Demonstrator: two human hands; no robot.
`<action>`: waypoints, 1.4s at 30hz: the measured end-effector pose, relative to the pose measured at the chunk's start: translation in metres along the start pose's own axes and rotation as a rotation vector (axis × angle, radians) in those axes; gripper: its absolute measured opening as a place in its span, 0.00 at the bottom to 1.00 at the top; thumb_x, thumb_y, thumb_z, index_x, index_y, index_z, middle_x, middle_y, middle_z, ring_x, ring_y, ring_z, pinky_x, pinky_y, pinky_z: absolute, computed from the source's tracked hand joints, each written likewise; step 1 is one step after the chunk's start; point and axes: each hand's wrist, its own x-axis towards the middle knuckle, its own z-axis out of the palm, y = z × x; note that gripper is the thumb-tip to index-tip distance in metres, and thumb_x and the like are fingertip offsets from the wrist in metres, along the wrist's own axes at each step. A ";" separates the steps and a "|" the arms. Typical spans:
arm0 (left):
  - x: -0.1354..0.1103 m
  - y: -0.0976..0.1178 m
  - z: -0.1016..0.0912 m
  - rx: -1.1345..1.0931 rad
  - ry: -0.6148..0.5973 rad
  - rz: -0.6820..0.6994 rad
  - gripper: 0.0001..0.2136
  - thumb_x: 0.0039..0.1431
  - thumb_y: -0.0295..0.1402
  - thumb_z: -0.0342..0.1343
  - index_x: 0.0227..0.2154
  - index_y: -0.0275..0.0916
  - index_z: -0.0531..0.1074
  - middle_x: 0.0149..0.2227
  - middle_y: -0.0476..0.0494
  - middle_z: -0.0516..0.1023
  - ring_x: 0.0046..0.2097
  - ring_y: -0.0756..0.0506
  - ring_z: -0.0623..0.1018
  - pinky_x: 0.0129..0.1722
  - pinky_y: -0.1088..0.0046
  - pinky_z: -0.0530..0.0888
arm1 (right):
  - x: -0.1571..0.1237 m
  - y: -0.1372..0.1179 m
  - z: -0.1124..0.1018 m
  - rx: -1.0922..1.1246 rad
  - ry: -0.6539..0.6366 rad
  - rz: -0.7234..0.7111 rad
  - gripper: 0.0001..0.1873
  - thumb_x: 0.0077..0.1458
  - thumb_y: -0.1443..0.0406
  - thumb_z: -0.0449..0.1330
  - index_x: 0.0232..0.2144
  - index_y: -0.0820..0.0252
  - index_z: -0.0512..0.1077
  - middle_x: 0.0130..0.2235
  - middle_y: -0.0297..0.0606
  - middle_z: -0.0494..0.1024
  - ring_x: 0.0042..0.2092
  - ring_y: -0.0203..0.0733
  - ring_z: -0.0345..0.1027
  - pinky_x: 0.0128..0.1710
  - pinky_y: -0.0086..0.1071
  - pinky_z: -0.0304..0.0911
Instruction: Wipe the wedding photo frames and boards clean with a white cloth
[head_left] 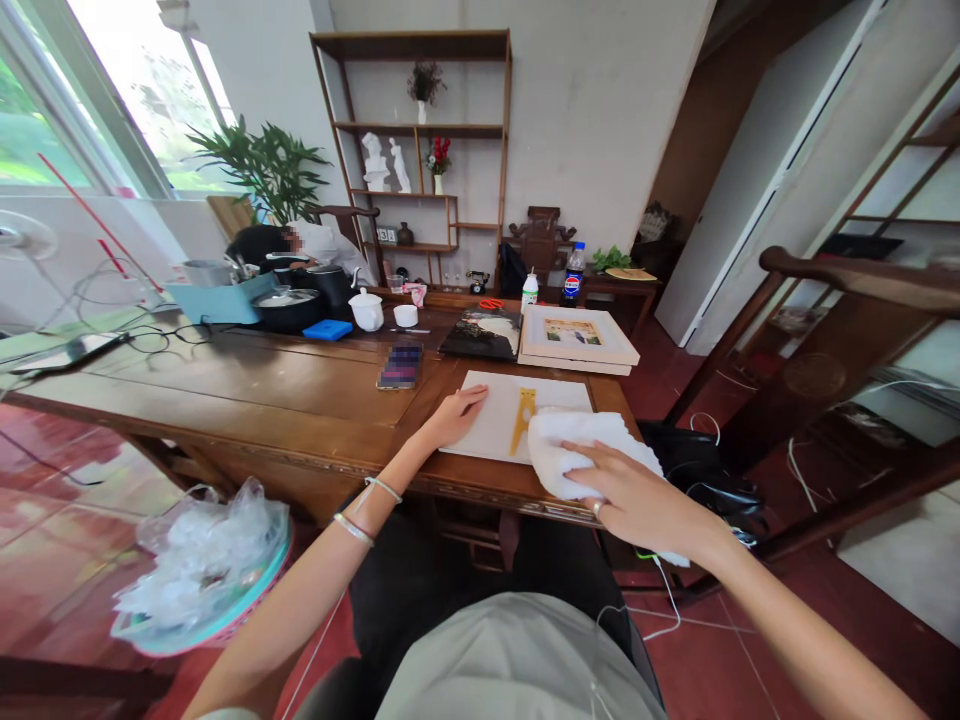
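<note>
A white board [495, 415] lies flat at the near right end of the wooden table [262, 390]. My left hand [454, 415] rests on its left edge, fingers stretched flat. My right hand [634, 500] presses a crumpled white cloth [577, 440] against the board's right end, fingers laid over the cloth. A yellow scraper-like tool [523, 418] lies on the board between my hands.
A phone [400, 366], a dark picture [484, 333] and a white framed picture [576, 337] lie beyond the board. Tea ware, a blue box [328, 329] and a cola bottle [574, 273] stand farther back. A person sits at the far left. A bin [199, 565] stands left, a chair [847, 380] right.
</note>
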 end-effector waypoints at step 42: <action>0.000 0.002 -0.002 -0.076 -0.018 0.075 0.18 0.59 0.28 0.43 0.49 0.42 0.71 0.57 0.46 0.68 0.58 0.43 0.67 0.61 0.59 0.56 | 0.108 -0.006 0.043 -0.281 0.078 -0.026 0.22 0.49 0.70 0.54 0.48 0.62 0.70 0.59 0.52 0.60 0.62 0.54 0.47 0.58 0.52 0.42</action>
